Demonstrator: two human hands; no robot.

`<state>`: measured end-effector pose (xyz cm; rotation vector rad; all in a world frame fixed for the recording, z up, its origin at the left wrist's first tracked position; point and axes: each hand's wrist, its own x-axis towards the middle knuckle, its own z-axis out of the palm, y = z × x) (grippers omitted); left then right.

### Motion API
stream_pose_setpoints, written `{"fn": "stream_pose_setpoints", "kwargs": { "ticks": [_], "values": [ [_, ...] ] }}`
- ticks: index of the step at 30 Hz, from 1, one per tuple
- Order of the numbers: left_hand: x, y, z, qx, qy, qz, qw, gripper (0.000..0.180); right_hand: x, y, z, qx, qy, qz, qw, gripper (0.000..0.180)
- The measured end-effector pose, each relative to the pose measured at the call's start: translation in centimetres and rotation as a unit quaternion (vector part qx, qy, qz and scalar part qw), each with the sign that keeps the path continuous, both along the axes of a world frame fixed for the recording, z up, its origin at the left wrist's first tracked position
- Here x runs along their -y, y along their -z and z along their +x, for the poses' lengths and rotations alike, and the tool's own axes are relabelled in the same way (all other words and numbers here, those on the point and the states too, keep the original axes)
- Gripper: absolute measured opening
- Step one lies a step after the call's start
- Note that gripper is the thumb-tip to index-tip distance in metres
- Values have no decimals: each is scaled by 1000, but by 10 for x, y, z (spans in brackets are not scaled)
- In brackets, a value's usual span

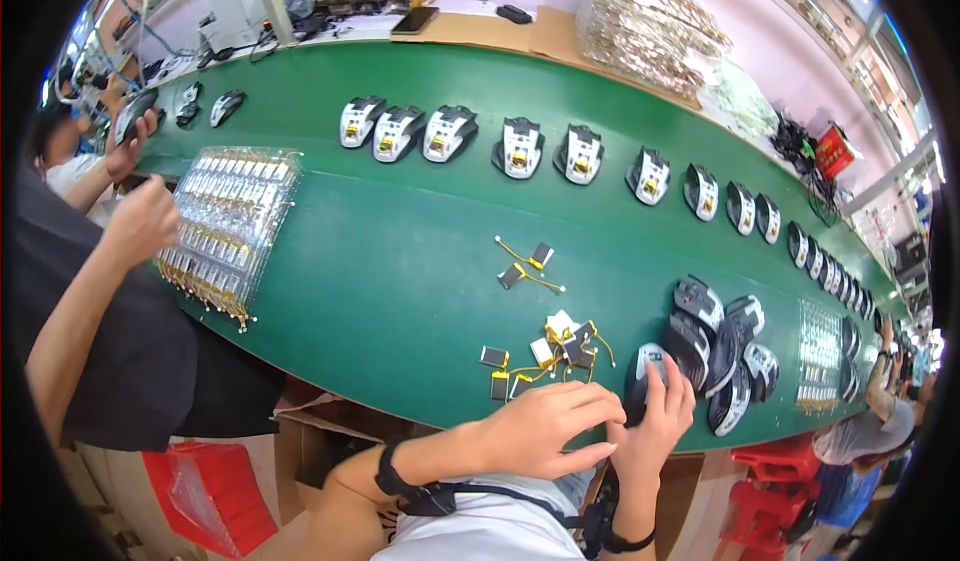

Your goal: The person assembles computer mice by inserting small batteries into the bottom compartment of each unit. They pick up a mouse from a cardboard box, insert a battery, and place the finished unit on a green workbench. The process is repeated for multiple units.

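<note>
The mouse shell [648,366] we clamp in our right hand [655,426] may slip, because our left hand [545,426] presses beside it with fingers together.

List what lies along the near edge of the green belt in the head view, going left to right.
Clear tray of small batteries → loose batteries with yellow leads → left hand → right hand on a mouse shell → heap of mouse shells → second clear tray.

both hands [600,426] on mouse shell [645,381], loose batteries [555,351], green belt [400,271]
</note>
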<state>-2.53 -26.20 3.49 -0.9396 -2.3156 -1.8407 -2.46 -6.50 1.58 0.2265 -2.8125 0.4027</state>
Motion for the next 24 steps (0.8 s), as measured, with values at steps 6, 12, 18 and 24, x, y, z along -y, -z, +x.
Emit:
{"fn": "stream_pose_setpoints", "kwargs": {
  "ticks": [6, 12, 18, 24],
  "values": [
    [-5, 27, 24, 81, -5, -1, 997, 29, -4, 25, -2, -48, -37, -39, 997, 54],
    [88, 0, -43, -70, -215, -87, 970, 16, -3, 21, 18, -50, -68, -97, 992, 46],
    [302, 11, -177, -122, -355, -341, 862, 33, 2, 29, 21, -84, -59, -91, 990, 41],
    [313, 27, -191, -58, -291, -429, 853, 41, 3, 33, 21, -100, -40, -84, 991, 40]
  ]
}}
